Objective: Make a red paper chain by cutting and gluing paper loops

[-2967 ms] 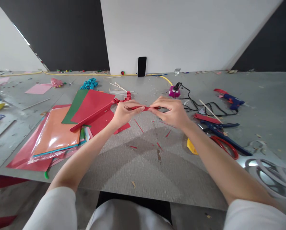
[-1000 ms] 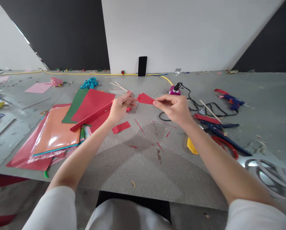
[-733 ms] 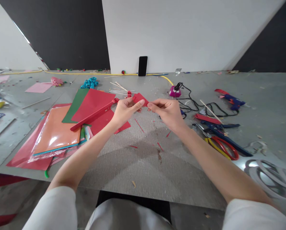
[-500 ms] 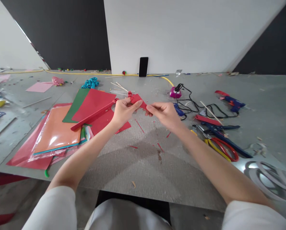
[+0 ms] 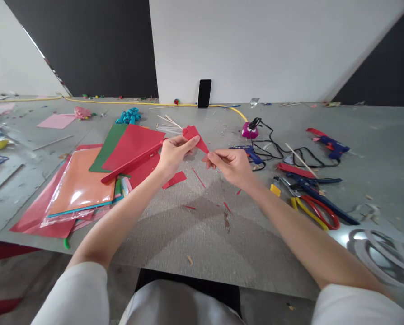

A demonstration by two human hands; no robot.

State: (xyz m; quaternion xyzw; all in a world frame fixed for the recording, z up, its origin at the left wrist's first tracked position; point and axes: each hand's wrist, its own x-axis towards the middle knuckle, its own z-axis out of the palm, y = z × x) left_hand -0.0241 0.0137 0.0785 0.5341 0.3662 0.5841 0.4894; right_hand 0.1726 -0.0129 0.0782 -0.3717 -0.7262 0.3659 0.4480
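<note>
Between my two hands, above the middle of the table, is a small folded piece of red paper (image 5: 195, 134) that narrows to a point at its lower right. My left hand (image 5: 175, 154) pinches its wider upper end between thumb and fingers. With thumb and forefinger, my right hand (image 5: 229, 165) grips the narrow tip. Left of my left hand lie red sheets (image 5: 130, 146), a green sheet (image 5: 103, 155) and a long folded red strip (image 5: 130, 163). A smaller red scrap (image 5: 175, 179) rests just below it.
Orange sheets in a clear sleeve (image 5: 83, 180) lie at left. On the right are two blue glue guns (image 5: 334, 146) (image 5: 254, 155), black cables, red-and-yellow-handled pliers (image 5: 315, 212) and rolls of tape (image 5: 374, 253). A phone (image 5: 204, 93) leans against the wall behind a purple socket block (image 5: 250, 130).
The red paper has turned in my hands and now shows a flatter, broader face. A curled red bit at its upper left no longer shows. My right hand has lowered slightly.
</note>
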